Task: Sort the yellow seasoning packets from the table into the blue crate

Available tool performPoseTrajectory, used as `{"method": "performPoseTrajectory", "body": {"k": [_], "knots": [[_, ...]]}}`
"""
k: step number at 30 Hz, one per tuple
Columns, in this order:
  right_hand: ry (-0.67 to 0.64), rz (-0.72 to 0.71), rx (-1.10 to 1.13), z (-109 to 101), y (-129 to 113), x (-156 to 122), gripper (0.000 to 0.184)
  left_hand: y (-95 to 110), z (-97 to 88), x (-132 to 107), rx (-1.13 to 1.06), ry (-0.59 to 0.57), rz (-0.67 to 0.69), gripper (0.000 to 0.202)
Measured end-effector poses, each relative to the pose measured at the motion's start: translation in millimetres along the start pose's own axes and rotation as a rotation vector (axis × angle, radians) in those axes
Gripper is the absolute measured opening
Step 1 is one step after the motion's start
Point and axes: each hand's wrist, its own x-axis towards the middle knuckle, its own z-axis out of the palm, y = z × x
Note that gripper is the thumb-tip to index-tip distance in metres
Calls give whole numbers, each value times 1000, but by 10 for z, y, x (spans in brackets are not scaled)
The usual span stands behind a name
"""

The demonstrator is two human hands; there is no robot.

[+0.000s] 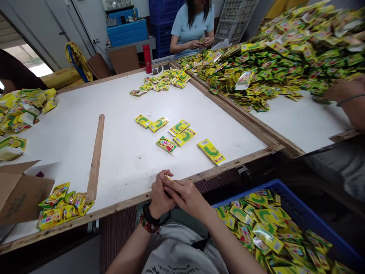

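My left hand (161, 196) and my right hand (186, 194) meet over the table's front edge. Their fingers close together round a small yellow carton (169, 177), of which only a sliver shows. Just beyond them on the white tabletop lie several flat yellow-and-green cartons: one nearest the edge on the right (211, 151), one with a red fruit picture (166, 144), and a pair farther left (159, 124). On my left wrist are a dark band and a beaded bracelet (148, 224).
By my right side, a blue crate (310, 217) holds many cartons. A wooden strip (96, 156) divides the table; candy packets (61, 211) and a cardboard box (25, 194) stand left. A packet heap (285, 53) fills the right table. Co-workers sit opposite (194, 26) and at right (349, 99).
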Motion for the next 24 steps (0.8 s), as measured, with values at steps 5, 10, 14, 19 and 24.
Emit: {"method": "performPoseTrajectory", "body": {"k": [5,10,14,19,24], "knots": [[50,590,-576,-601,126,-677,39,40,-59,60,-104,-82,29,68],[57,747,-888,-975,706,-819,48,51,-34,139,-58,-75,13,31],[121,776,-679,-852,1166,-236,72,10,-6,121,-8,-4,28,23],[139,746,-476,-839,1023,148,48,84,-44,84,179,105,138,33],[23,441,124,-805,324,47,31,336,-140,253,485,-74,380,65]]}}
